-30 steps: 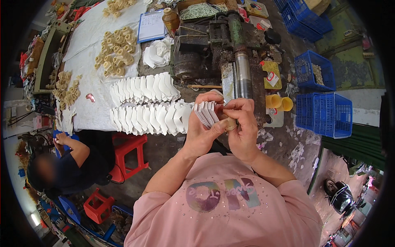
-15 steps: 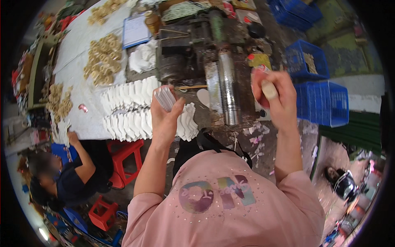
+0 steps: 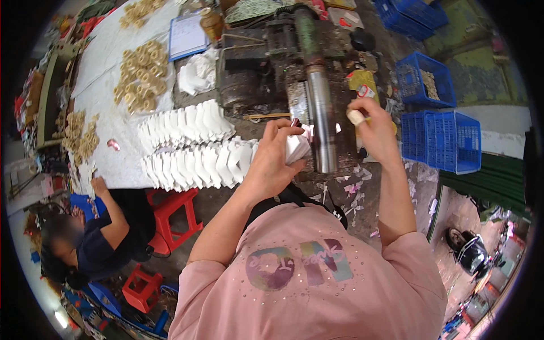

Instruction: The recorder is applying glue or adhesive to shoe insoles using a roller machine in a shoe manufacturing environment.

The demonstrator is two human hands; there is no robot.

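Observation:
My left hand grips a small stack of white flat pieces close to the left side of a shiny metal roller. My right hand hovers past the roller's other side, thumb and fingers closed together. A cream, blunt-ended piece shows at its thumb; whether it is worn as a cover or held, I cannot tell. Small pale scraps sit by the roller. Left of my left hand, similar white pieces stand packed in two long rows. A yellow item with a red-rimmed round patch lies beyond my right hand.
Beige rings are heaped on the white-covered table. A clipboard lies near the dark machine. Blue crates stand at right, red stools at left. Another person sits at lower left. Scraps litter the floor.
My left hand has swung right with its stack, from above the white rows to the roller. The red object in my right hand is gone from it. The roller's streaky surface now looks smooth.

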